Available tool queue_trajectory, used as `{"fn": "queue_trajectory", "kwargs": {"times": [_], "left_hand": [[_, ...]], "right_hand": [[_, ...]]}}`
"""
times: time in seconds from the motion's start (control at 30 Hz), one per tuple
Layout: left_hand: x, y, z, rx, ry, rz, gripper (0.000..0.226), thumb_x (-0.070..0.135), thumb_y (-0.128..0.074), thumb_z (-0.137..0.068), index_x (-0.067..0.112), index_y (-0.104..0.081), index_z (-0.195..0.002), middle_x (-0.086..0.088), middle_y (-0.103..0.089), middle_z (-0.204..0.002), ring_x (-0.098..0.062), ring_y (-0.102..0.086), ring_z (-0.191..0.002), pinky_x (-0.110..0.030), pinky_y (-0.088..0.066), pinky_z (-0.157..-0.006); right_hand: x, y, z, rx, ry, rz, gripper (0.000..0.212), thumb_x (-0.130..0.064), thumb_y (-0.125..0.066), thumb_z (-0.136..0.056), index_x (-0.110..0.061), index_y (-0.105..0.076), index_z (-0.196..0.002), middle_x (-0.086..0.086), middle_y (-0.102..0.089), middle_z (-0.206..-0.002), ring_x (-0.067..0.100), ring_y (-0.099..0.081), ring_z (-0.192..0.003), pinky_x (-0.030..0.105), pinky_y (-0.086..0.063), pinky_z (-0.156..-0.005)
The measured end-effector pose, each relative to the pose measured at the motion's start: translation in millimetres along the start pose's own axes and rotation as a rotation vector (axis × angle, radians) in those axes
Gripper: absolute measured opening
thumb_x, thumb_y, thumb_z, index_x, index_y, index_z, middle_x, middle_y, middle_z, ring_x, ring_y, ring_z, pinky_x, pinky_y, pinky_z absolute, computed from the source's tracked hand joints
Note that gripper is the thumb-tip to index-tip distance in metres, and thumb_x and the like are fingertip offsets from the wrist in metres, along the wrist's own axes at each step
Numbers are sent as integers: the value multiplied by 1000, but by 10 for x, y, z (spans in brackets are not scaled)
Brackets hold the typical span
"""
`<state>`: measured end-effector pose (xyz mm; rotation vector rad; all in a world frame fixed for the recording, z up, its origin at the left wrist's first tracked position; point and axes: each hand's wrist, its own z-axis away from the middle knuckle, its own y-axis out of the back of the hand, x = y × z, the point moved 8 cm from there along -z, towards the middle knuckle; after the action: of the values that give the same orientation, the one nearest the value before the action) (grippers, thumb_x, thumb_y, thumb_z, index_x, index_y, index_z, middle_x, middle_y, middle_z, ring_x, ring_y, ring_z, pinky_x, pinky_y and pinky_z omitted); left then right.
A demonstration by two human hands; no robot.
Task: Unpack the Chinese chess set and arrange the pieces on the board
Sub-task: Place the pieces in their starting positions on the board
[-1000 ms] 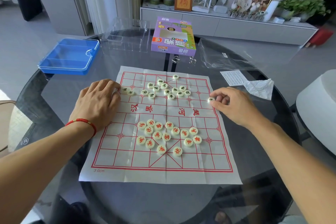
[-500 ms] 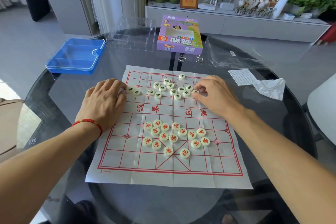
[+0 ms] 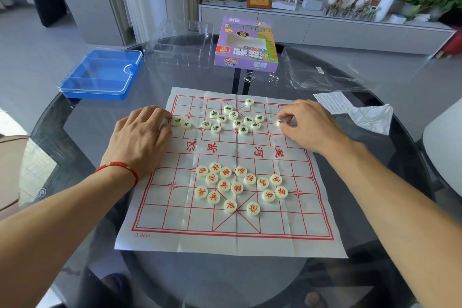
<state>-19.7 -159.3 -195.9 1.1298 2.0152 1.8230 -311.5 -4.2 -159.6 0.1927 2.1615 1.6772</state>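
Moved outward: right hand [image 3: 310,125], pinching one black piece [image 3: 280,122]; set squarely on an intersection. Left hand [image 3: 140,140], fingers curled, rests on board [image 3: 225,240].

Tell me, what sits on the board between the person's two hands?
In the head view, a loose cluster of black-lettered pieces lies on the paper board between the left hand and right hand.

Paper board [image 3: 175,220] flat, creased; black-marked pieces [image 3: 237,117] scattered far half; red-marked pieces [image 3: 237,186] near half
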Motion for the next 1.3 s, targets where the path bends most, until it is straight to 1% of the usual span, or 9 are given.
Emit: {"fn": "queue_trajectory", "kwargs": {"times": [0.1,0.2,0.33,0.43,0.63,0.97,1.07,1.17,1.3], "left_hand": [[-3,-3,1,-2,0,1,52,50,-16,-99,28,-52,-129,1,-52,-143,-26,-42,-136,-49,-29,-115],[-3,-4,2,0,0,1,52,50,-16,-99,29,-53,-130,1,-51,-143,-25,-42,-136,-50,-29,-115],[-6,-9,0,-4,1,0,53,51,-15,-99,29,-52,-130,2,-51,-144,-25,-41,-137,-49,-28,-116],[-14,-12,-3,-5,2,0,53,51,-15,-99,29,-52,-131,1,-51,-144,-25,-41,-137,-49,-28,-116],[-26,-21,-8,-8,6,-1,53,52,-15,-99,30,-52,-130,1,-51,-144,-26,-41,-137,-50,-28,-116],[-19,-15,-13,-8,13,0,52,50,-17,-99,28,-52,-130,1,-50,-145,-26,-40,-138,-49,-27,-116],[-22,-14,-12,-8,11,2,52,50,-17,-99,29,-52,-130,1,-50,-145,-26,-40,-137,-49,-27,-116],[-23,-9,-13,-10,13,2,53,50,-17,-99,29,-52,-131,1,-50,-145,-26,-40,-138,-50,-27,-116],[-15,-19,-13,-16,14,5,54,51,-16,-98,29,-52,-132,1,-49,-146,-26,-40,-139,-50,-27,-117]], "right_hand": [[76,7,-3,-23,-3,-35,29,-21,-73,-91,-21,-73,-120,-3,-67,-107,16,-60,-96,35,-51,-85],[95,13,-3,-16,-6,-55,28,-26,-75,-91,-19,-73,-118,-7,-63,-105,9,-57,-89,28,-46,-80],[82,1,-3,-30,-10,-41,24,-24,-75,-92,-21,-75,-115,-4,-66,-109,13,-64,-95,32,-53,-83],[97,-4,-3,-51,-20,-46,25,-19,-74,-92,-21,-75,-117,-3,-67,-113,12,-64,-98,30,-53,-84],[72,5,-4,-74,-9,-56,25,-19,-74,-92,-21,-75,-117,-2,-68,-114,11,-65,-95,29,-52,-80],[66,13,4,-83,-10,-57,25,-21,-73,-93,-21,-75,-117,-1,-67,-117,14,-65,-97,39,-58,-85],[52,10,1,-83,-3,-48,25,-24,-73,-93,-21,-75,-118,-1,-67,-117,14,-65,-98,38,-57,-85],[55,7,-2,-88,-6,-47,26,-24,-73,-93,-22,-74,-119,-2,-67,-117,11,-64,-97,33,-54,-83],[-21,51,-30,-42,13,-32,29,-28,-70,-95,-22,-71,-123,-3,-63,-112,11,-54,-97,31,-43,-80]]}}
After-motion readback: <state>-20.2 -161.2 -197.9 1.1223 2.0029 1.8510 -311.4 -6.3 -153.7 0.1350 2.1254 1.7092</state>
